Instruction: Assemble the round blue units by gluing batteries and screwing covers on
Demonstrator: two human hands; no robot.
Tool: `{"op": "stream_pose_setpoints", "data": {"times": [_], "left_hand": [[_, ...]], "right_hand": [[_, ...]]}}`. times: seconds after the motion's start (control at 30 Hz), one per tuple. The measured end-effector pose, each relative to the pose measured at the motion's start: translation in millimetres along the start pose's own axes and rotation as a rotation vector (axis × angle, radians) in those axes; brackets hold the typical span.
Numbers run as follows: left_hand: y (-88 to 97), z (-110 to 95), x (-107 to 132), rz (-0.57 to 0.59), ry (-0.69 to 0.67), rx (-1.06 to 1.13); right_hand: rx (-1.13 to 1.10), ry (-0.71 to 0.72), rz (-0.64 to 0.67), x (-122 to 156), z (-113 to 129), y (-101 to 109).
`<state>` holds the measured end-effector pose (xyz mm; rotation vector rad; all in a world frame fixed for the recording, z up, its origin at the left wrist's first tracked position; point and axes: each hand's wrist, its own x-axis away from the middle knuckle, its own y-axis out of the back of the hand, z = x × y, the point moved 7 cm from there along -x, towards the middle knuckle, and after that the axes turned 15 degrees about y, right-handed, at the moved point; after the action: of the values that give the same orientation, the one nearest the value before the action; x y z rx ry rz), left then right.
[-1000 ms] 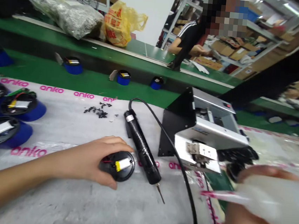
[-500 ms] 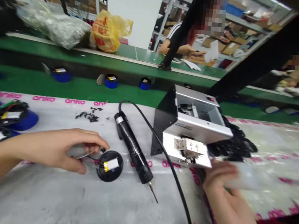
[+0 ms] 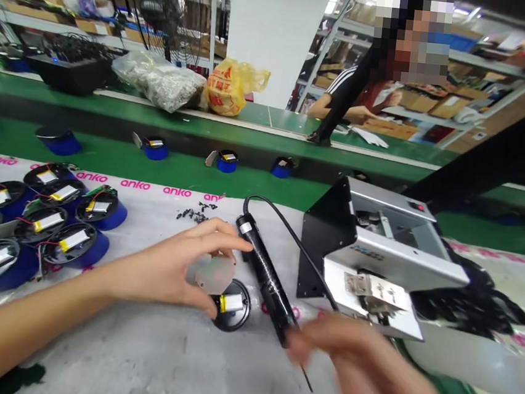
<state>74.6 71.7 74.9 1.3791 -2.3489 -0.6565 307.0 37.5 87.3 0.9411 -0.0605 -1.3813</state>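
Observation:
My left hand (image 3: 185, 270) curves round a small greyish round plate (image 3: 211, 274), its thumb and fingers at opposite edges. The plate is tilted up over the rim of a round black housing (image 3: 238, 325), in which a silver battery (image 3: 232, 303) with yellow tape lies. Just right of it an electric screwdriver (image 3: 267, 272) rests on the table, its thin bit pointing toward me. My right hand (image 3: 358, 361), smeared by motion, is at the bit end of the screwdriver; whether its fingers grip the tool does not show.
A silver screw feeder (image 3: 391, 259) stands right of the screwdriver, its black cable nearby. Small black screws (image 3: 196, 213) lie scattered beyond my left hand. Several blue-sided housings (image 3: 94, 252) crowd the left. More line the green strip (image 3: 190, 176). A person sits across the bench.
My right hand has moved left from beside the screw feeder to the screwdriver. My left hand has brought the plate closer to the housing, now overlapping its rim. The view has shifted left.

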Motion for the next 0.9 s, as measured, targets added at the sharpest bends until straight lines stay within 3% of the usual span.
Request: {"op": "stream_pose_setpoints", "data": {"times": [0.07, 0.1, 0.2, 0.27, 0.37, 0.47, 0.57, 0.67, 0.7, 0.8, 0.9], "left_hand": [[-4.2, -6, 4, -0.059, -0.036, -0.046], [-6.5, -8, 6, -0.085, -0.050, -0.065], [-17.7, -9, 11, -0.103, -0.108, -0.120], [-25.7, -7, 15, -0.130, -0.159, -0.176], [-31.4, -6, 21, -0.247, -0.201, -0.185], [-27.3, -10, 23, -0.263, -0.193, -0.046], [2.4, -4, 11, -0.347, -0.066, 0.062], [37.3, 21, -15, -0.527, 0.133, -0.097], [41.8, 30, -27, -0.538, 0.166, -0.150], [36.6, 56, -55, -0.503, 0.195, -0.194], [23.0, 68, -63, -0.478, 0.206, -0.154]], "right_hand": [[0.080, 0.142, 0.169, -15, 26, -35], [0.103, 0.147, 0.219, -20, 32, -50], [-0.001, 0.036, 0.336, -27, 34, -86], [-0.174, -0.075, 0.357, -28, 31, -95], [-0.316, -0.146, 0.379, -28, 27, -94], [-0.255, -0.088, 0.424, -27, 21, -90], [-0.178, -0.006, 0.321, -24, 10, -82], [-0.113, 0.129, 0.272, -21, 9, -80], [-0.097, 0.180, 0.276, -20, 11, -80], [-0.037, 0.262, 0.263, -16, 14, -80], [0.071, 0.359, 0.233, -13, 18, -78]]}}
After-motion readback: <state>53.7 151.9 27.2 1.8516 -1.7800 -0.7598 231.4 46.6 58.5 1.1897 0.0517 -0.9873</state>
